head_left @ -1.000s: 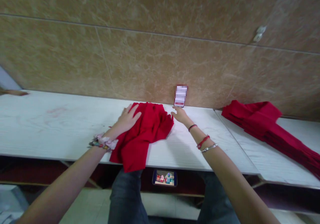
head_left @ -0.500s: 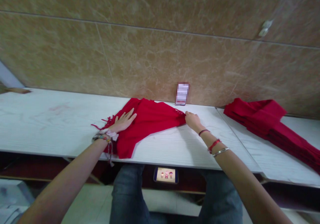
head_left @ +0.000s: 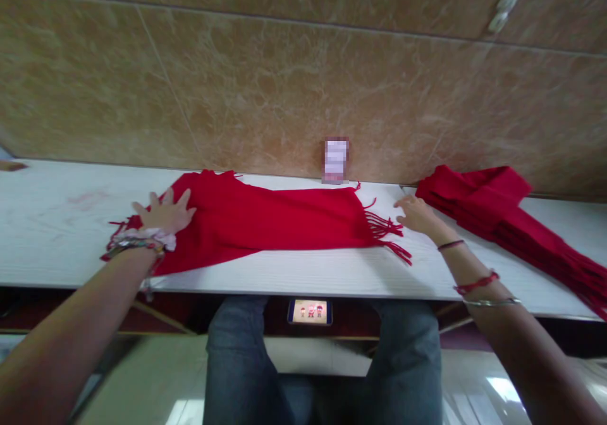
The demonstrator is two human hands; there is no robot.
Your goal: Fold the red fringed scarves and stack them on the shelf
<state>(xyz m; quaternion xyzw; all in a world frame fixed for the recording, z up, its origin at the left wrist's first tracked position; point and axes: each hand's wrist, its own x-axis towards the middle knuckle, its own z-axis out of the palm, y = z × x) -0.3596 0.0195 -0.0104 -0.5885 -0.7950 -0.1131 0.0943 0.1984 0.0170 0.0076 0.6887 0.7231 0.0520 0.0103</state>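
- Table (head_left: 61,235), white, wood-grained, set against a brown marbled wall (head_left: 284,96).
- Scarf (head_left: 308,219), red cloth, lengthwise on the table; right end flat, fringe (head_left: 377,224) loose.
- Left hand (head_left: 168,215), fingers spread upon the scarf's left end.
- Right hand (head_left: 417,215), fingers loosely bent, unclosed, just beside the fringe.
- Folded red cloth (head_left: 493,219), far right.
- White strip between scarf and front edge.

Left forearm (head_left: 97,317) bare; at the wrist, a pale pink gathered fabric band (head_left: 165,238) and multicoloured bracelets (head_left: 134,243) with loose strands (head_left: 148,288). Right forearm (head_left: 533,352) bare: thin dark band (head_left: 450,245), red cord bracelet (head_left: 478,283), slim silver bangle (head_left: 493,301). Faded blue-grey jeans (head_left: 239,365).
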